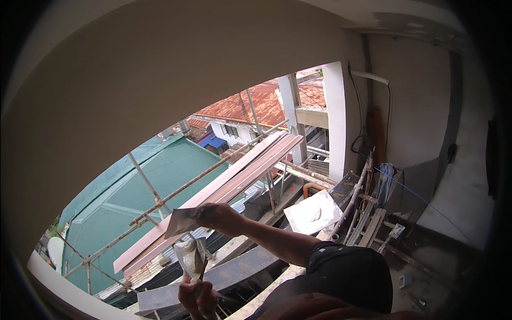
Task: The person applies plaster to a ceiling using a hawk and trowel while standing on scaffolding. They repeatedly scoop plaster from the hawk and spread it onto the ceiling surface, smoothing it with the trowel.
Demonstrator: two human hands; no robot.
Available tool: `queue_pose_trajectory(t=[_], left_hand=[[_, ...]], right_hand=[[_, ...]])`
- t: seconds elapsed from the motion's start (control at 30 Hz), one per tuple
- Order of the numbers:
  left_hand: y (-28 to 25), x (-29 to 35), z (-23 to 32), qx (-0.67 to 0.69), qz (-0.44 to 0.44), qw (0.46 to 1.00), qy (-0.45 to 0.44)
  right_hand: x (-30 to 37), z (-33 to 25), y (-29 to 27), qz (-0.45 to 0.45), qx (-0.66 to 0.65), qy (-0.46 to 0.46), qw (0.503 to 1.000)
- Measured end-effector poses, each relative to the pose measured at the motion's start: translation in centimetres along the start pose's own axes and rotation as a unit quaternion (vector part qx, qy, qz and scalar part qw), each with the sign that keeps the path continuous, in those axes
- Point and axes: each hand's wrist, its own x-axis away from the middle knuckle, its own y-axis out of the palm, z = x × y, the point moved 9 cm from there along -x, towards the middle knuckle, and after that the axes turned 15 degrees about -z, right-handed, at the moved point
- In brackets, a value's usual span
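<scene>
My left hand (198, 296) is closed around the handle of a putty knife (198, 249), held upright near the lower middle. A lump of whitish putty (188, 250) sits on its blade. Above it, my right hand (223, 220) grips a wide, flat metal scraper (181, 222) that slants down to the left. The scraper's lower edge is close to the putty knife's blade; whether they touch I cannot tell. To the right of my right forearm lies a white board (300, 218) with a mound of putty (316, 213) on it.
Beyond the wall opening run rusty scaffold pipes (213, 166) and long pinkish planks (242, 173). Farther out are a green roof (133, 197) and a rusty roof (250, 104). At right are leaning poles and wood pieces (373, 228), a blue cord (421, 198) and hanging cables (389, 104).
</scene>
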Motion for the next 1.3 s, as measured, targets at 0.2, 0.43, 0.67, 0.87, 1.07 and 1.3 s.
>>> queue_pose_trajectory(t=[0.2, 0.43, 0.67, 0.87, 1.07, 1.3], left_hand=[[10.2, -3.0, 0.1, 0.336, -0.227, 0.912, -0.063], [8.0, -5.5, 0.2, 0.149, -0.096, 0.983, 0.045], [4.3, -9.1, -0.6, -0.166, -0.033, 0.964, 0.203], [4.7, -9.4, -2.5, -0.317, 0.006, 0.915, 0.247], [7.2, -9.0, -2.4, -0.627, -0.039, 0.736, 0.253], [6.5, -9.9, -3.5, -0.682, -0.104, 0.699, 0.186]], right_hand=[[5.0, 0.0, 0.5, -0.052, -0.166, 0.022, 0.985], [15.8, 7.5, -6.2, -0.010, 0.044, 0.238, 0.970], [15.1, 3.4, -3.0, 0.262, -0.510, 0.257, 0.778], [13.3, 3.6, 4.1, 0.246, -0.664, 0.303, 0.638], [15.2, 6.1, 2.8, 0.280, -0.626, 0.333, 0.647], [17.2, 7.2, 0.1, 0.304, -0.589, 0.356, 0.659]])
